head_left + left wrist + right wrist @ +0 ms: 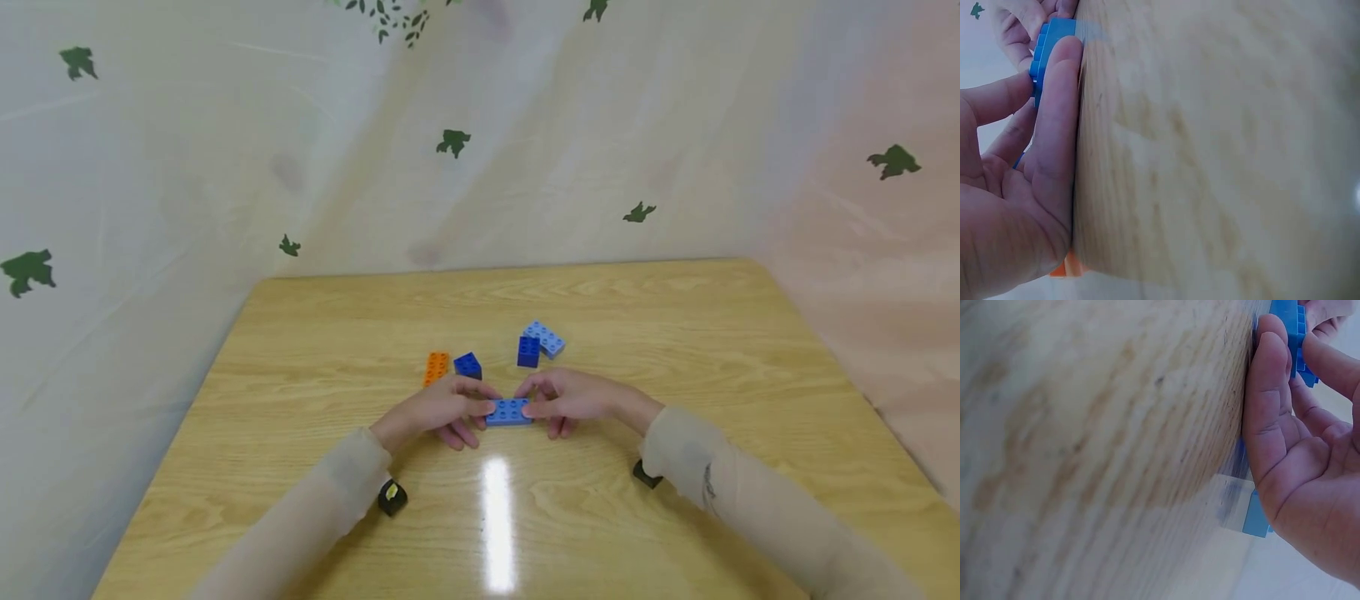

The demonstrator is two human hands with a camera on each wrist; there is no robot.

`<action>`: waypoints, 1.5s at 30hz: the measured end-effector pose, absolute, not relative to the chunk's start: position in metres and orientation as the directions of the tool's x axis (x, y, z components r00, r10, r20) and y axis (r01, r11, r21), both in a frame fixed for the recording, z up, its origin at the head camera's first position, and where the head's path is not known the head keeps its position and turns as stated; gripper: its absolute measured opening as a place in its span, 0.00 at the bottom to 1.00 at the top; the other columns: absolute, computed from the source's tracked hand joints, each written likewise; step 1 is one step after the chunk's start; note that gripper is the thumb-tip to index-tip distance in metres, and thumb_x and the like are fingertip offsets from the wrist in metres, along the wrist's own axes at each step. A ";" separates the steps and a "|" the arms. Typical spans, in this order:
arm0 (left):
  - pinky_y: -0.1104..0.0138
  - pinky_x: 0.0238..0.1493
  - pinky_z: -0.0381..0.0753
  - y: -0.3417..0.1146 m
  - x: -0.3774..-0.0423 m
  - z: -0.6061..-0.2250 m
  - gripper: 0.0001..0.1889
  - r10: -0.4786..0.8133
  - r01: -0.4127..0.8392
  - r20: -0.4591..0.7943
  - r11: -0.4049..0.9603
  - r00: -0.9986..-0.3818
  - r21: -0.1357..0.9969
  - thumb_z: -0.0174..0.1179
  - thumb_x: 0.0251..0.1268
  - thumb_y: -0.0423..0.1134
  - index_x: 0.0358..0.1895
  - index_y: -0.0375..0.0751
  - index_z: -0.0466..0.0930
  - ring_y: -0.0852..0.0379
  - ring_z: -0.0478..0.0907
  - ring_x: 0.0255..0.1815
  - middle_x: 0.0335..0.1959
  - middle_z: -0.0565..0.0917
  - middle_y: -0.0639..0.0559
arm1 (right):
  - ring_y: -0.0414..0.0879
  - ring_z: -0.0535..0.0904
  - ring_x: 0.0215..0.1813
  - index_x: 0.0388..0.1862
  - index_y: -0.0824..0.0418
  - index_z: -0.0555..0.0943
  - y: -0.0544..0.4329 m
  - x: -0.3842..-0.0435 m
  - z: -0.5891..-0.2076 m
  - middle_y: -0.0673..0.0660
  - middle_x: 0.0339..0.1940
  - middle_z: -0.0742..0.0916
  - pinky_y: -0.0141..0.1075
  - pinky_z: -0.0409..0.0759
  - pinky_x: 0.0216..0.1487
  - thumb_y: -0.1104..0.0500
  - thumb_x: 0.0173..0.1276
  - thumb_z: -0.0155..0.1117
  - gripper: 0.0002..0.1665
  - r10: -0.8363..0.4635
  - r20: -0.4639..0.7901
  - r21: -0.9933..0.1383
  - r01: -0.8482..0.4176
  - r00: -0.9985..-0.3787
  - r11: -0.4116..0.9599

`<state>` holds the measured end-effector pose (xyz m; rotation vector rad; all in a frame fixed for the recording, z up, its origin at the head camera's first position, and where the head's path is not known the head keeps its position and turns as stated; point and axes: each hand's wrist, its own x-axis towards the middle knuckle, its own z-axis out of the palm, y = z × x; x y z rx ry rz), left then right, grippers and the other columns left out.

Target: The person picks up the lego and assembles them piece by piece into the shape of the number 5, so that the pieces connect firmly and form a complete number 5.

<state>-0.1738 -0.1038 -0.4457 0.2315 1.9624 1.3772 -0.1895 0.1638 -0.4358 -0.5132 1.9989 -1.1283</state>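
Between my two hands, low over the wooden table, is a light blue toy building brick with its studs facing up. My left hand pinches its left end, thumb on the near top edge and fingers at the sides. The right end is pinched by my right hand in the same way. Seen from the left wrist, the brick sits close against the tabletop, with the little-finger side of the hand along the wood. The right wrist view shows the brick partly covered by fingers.
Just beyond my left hand lie an orange brick and a dark blue brick. Past the right hand, another dark blue brick overlaps a second light blue brick. A pale cloth with green bird shapes hangs behind the table.
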 end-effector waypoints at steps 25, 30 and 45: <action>0.58 0.27 0.88 -0.104 -0.176 -0.449 0.19 0.512 -0.283 -0.469 0.401 -0.719 0.871 0.60 0.74 0.44 0.63 0.43 0.80 0.46 0.88 0.29 0.36 0.85 0.41 | 0.52 0.85 0.33 0.66 0.62 0.75 0.170 -0.197 -0.431 0.61 0.40 0.85 0.43 0.87 0.33 0.52 0.79 0.60 0.23 -0.651 -0.351 -0.859 -0.045 -0.673 0.511; 0.57 0.29 0.88 -0.103 -0.175 -0.446 0.17 0.512 -0.286 -0.464 0.389 -0.723 0.876 0.61 0.74 0.41 0.62 0.42 0.81 0.48 0.87 0.28 0.34 0.86 0.41 | 0.56 0.84 0.32 0.71 0.59 0.71 0.175 -0.204 -0.423 0.64 0.41 0.84 0.45 0.87 0.33 0.52 0.79 0.59 0.26 -0.543 -0.195 -0.869 -0.113 -0.816 0.482; 0.54 0.32 0.89 -0.100 -0.173 -0.441 0.16 0.532 -0.280 -0.469 0.400 -0.704 0.873 0.56 0.77 0.39 0.62 0.39 0.76 0.46 0.88 0.31 0.35 0.85 0.38 | 0.53 0.84 0.28 0.81 0.53 0.57 0.171 -0.219 -0.433 0.64 0.43 0.83 0.42 0.85 0.29 0.52 0.79 0.59 0.37 -0.523 -0.274 -0.859 -0.039 -0.807 0.510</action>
